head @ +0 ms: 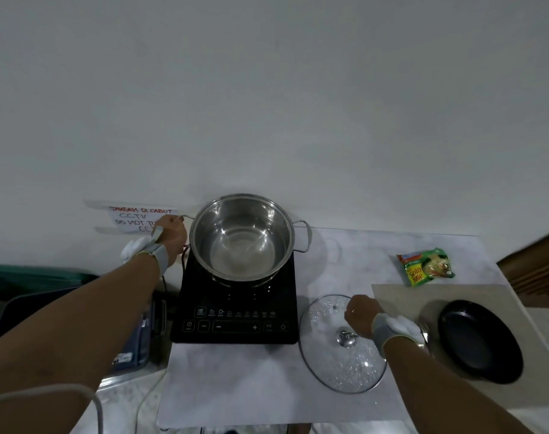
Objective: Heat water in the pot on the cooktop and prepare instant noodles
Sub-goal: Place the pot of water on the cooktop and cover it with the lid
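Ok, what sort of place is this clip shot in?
Probably a small home or makeshift cooking corner: a portable induction cooktop under a steel pot, and an instant noodle packet on a marble-look counter.

A paper note (pixel 135 219) taped to the wall (pixel 267 104) reads "JANGAN DI CABUT" in red, then "CCTV" and "DO NOT TU" in black (the left hand (pixel 170 236) covers the rest; the last line shows only "CC"). The green noodle packet (pixel 426 267) on the surface (pixel 345 264) says "Soto Mie" in yellow. The cooktop (pixel 235 321) panel bears "−", "+" and a power symbol; its other icons are too small to read.
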A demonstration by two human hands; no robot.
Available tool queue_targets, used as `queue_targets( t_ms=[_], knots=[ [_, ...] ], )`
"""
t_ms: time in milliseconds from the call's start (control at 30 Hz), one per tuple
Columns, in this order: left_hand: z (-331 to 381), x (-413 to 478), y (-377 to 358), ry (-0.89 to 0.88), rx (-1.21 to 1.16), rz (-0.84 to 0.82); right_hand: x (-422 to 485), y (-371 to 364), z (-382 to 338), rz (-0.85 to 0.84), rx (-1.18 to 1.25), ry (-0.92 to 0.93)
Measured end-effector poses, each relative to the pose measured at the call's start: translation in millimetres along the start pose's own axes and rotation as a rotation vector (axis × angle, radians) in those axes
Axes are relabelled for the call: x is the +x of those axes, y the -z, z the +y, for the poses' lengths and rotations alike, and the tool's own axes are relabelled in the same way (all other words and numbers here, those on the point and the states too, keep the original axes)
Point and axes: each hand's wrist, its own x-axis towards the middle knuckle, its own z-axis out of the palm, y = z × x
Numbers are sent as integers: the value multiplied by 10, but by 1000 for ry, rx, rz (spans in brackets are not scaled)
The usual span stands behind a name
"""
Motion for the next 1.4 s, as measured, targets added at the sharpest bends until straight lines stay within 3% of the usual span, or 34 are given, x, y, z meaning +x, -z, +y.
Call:
queue_targets(
  t_ms=[433, 833, 1200, 1400],
  knots=[
    [-13, -14, -54, -35, -29, 93, -67, -310, 73, -120, -263, 83],
    [-73, 84, -55, 11, -106, 37, 9, -145, 116, -144, -348, 144],
    [-138, 149, -45, 3, -151, 19, 88, 767, -5, 200, -209, 166],
    [-166, 188, -29, 24, -147, 6, 134, 1279, -277, 386, -9, 237]
  ],
)
